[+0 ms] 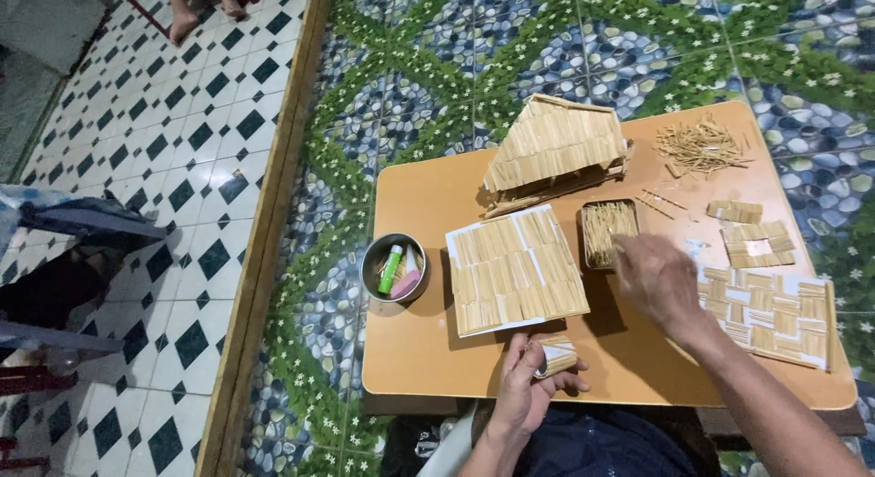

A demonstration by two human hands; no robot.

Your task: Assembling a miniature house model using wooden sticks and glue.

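Pale straw-coloured wooden sticks, glued side by side into a short strip on white backing, make up the small piece (556,356) that the left hand (533,386) grips with fingers curled around it, at the near edge of the low orange-brown table (428,349). Just beyond that strip, nearer the table's middle, lies a white panel (515,269) covered in overlapping rows of the same sticks, like shingles. To the right of the panel and touching its far corner sits a small dark tray (609,233) filled with loose sticks; the right hand (658,281) hovers at the tray's near right corner, fingers loosely spread and pointing toward it, and whether it pinches a stick cannot be told. Beyond the panel stands a model roof (556,152) clad in stick shingles. Left of the panel is a round metal bowl (394,268) holding a green tube and a pink item. Right of the tray lie a second shingled panel (775,315), smaller strips (758,244) and, at the table's far right, a loose heap of sticks (700,146).
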